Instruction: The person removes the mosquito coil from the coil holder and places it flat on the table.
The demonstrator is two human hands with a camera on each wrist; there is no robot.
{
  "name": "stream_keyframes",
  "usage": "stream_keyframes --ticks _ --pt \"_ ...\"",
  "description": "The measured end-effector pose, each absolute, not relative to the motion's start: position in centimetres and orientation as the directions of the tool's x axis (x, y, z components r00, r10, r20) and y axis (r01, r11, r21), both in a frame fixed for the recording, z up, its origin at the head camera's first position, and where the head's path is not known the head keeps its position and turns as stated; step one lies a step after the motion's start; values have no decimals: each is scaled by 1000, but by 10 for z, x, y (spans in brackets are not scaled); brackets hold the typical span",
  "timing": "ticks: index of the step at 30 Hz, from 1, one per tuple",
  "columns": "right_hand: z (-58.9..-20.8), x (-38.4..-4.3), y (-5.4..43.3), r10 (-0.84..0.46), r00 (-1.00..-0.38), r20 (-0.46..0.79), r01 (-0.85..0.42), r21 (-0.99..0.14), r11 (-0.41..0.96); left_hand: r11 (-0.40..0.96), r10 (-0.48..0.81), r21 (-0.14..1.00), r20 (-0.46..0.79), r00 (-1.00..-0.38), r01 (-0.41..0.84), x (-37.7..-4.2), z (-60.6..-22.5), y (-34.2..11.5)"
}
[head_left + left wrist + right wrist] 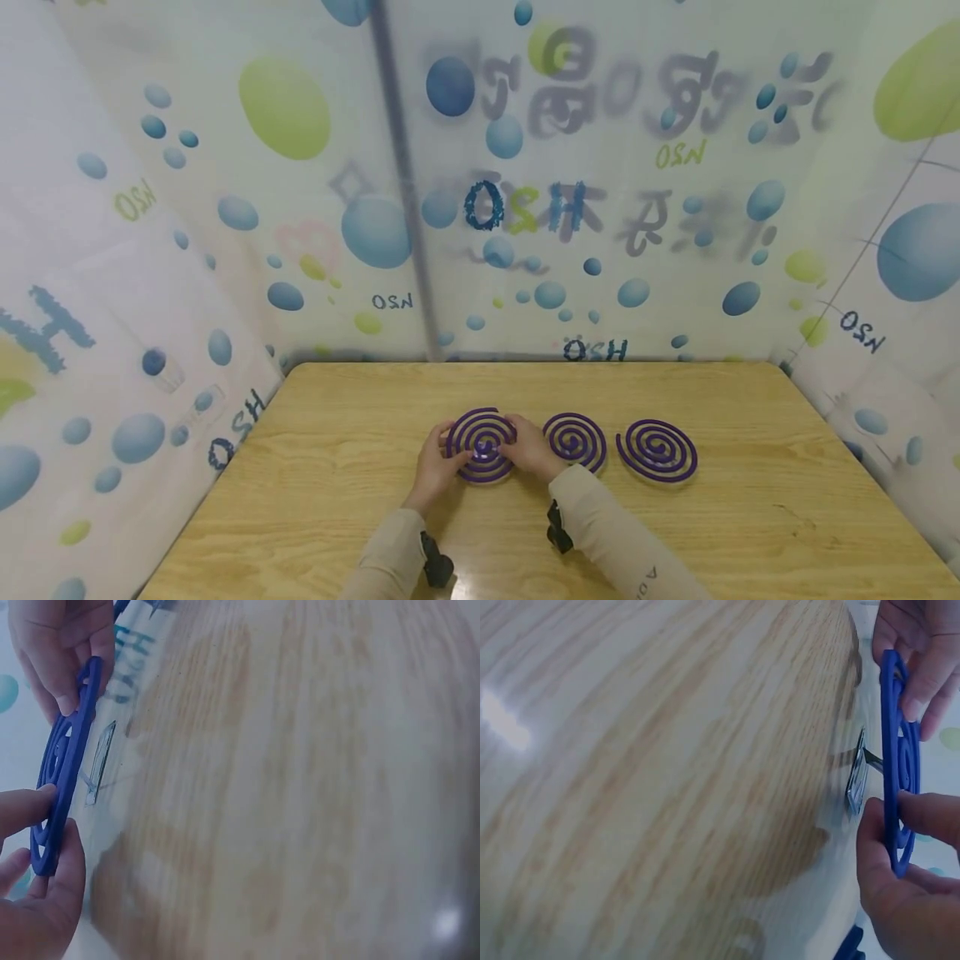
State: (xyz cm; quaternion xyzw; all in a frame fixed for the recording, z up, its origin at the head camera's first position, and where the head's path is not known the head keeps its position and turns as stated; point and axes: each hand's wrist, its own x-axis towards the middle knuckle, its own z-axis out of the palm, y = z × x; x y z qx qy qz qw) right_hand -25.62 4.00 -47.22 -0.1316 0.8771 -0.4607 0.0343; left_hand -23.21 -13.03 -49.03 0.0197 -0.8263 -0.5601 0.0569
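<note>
Both hands hold a purple spiral mosquito coil (483, 481) just above the table, left of the middle. My left hand (438, 467) pinches its left edge, thumb on top and fingers underneath. On the opposite edge, my right hand (531, 450) grips it the same way. Seen edge-on in the left wrist view, the coil (71, 761) lies roughly level between the two hands. Beneath it on the table is a small flat metal stand (857, 776), whose prong rises toward the coil's underside.
To the right lie a second coil (572, 442), partly covered by my right wrist, and a third coil (657, 450). They rest on a wooden table (360, 417) with a printed curtain (480, 283) behind it. Black devices (558, 529) sit at the cuffs.
</note>
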Motion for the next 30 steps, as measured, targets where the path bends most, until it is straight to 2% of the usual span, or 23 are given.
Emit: stream_keyframes --ticks 9,18,30 --pt "-470 -255 40 -261 -955 142 -267 -795 545 379 -79 925 72 -994 37 -232 -495 -132" --pt "-474 -256 41 -245 -967 76 -211 -778 591 350 -92 936 62 -994 26 -230 -484 -129" --pt "-475 -258 42 -249 -961 118 -244 -782 574 326 -112 944 91 -990 50 -231 -481 -133"
